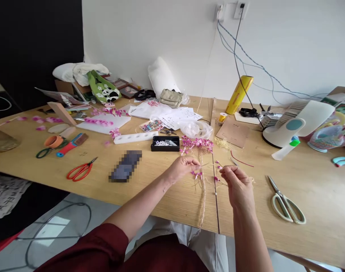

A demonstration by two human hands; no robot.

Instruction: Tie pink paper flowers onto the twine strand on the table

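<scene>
Flower sprig [197,174], pink, sits pinched in our left hand [181,169] above the worktop [161,189]; our right hand [237,184] looks closed on a thin stem [217,165], perhaps wire. We read no writing.

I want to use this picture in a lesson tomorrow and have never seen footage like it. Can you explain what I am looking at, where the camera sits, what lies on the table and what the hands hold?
There is one picture, from a camera worn on a person's head, looking down at their own bare hands. The left hand pinches a small pink flower sprig; the right hand pinches another thin stem. On the wooden table lie a pink flower bunch, red scissors, cream scissors, a black tray and a white fan.
</scene>
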